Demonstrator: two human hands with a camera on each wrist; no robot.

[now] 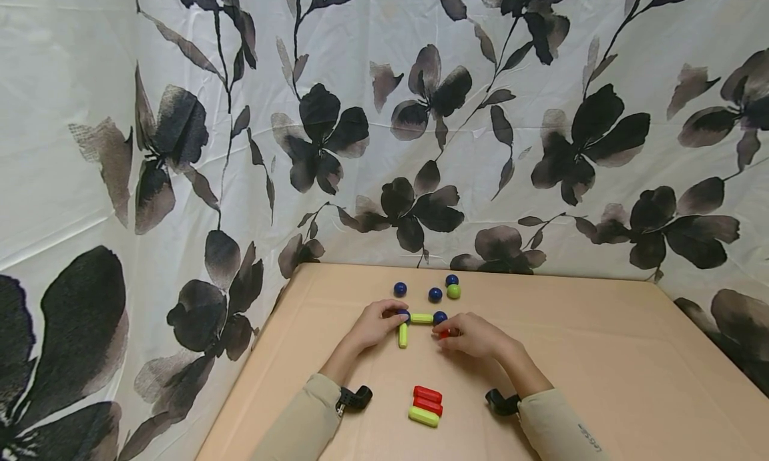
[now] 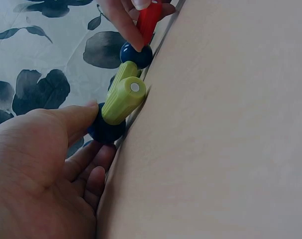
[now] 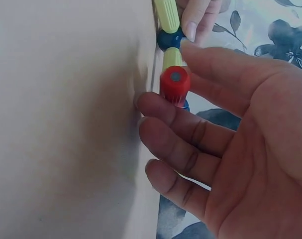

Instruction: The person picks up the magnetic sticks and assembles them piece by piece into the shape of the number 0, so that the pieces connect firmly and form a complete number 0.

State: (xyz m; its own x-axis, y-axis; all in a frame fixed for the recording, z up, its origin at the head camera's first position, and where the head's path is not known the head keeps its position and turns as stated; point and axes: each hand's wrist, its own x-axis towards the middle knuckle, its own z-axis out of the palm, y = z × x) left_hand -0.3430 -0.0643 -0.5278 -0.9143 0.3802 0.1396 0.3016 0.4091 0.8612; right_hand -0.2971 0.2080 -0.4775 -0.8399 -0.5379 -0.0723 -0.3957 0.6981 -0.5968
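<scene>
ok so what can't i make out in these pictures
Head view: most of the red stick, hidden by the right hand.
Head view: part of the near-left blue ball, covered by the left hand.
Right wrist view: most of the other blue ball, behind the red stick.
Head view: the sleeve lettering, too small to read.
Head view: the near edge of the table, cut off by the bottom edge.

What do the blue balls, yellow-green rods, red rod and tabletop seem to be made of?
Blue balls: glossy, with small highlights; painted metal or plastic, I can't tell.
Yellow-green rods: probably moulded plastic, given the ribbed sides; the pale end disc could be metal.
Red rod: likely similar plastic, ribbed, with a grey end disc.
Tabletop: matte tan, lacking sharp reflections; material unclear.
</scene>
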